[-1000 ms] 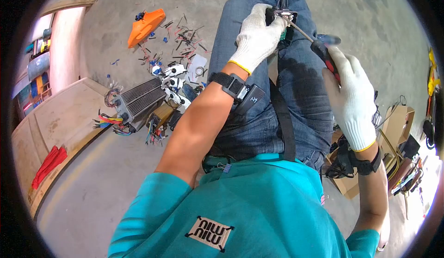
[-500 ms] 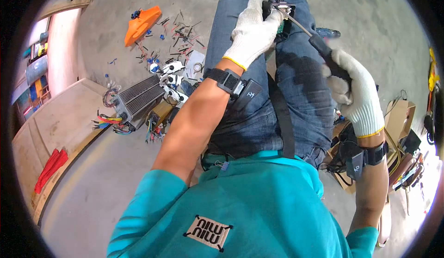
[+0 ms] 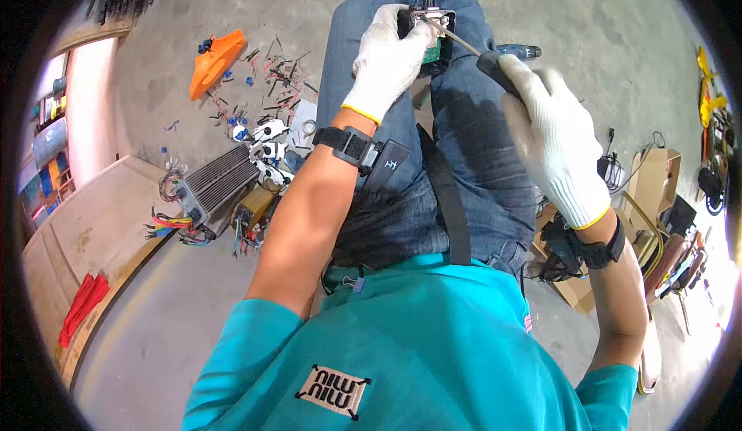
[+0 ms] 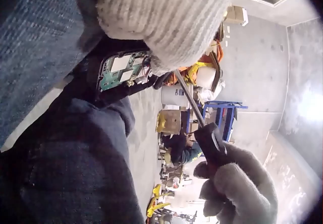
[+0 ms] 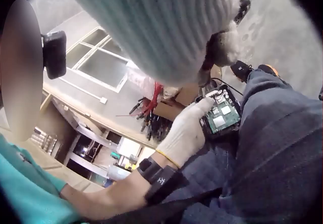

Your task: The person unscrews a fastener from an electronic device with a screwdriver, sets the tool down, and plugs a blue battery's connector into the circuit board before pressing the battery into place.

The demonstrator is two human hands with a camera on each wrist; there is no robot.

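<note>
A black-cased device with a green circuit board (image 5: 224, 114) lies over the thighs, its cables running off past the knees. My gloved left hand (image 3: 386, 64) holds the case by its side, thumb near the white connectors at the cable end. In my gloved right hand (image 3: 553, 137) is a screwdriver (image 3: 493, 69), gripped by its dark handle between fingers and thumb. Its metal shaft slants to the cable end of the device, the tip right beside the left thumb. From the left wrist view, the thumb area of the left glove hides the screwdriver tip (image 4: 123, 70).
On the floor at left are an orange plastic shell (image 3: 216, 64), scattered wire scraps (image 3: 274, 83) and a finned metal box (image 3: 220, 183) with coloured leads. A red cloth (image 3: 83, 307) lies on a board. An open cardboard box (image 3: 657, 180) stands at right.
My right hand has shifted its hold on the screwdriver handle, fingers curling in and then stretching along it. The tip stays at the device, still held by the left hand. The head view has shifted slightly.
</note>
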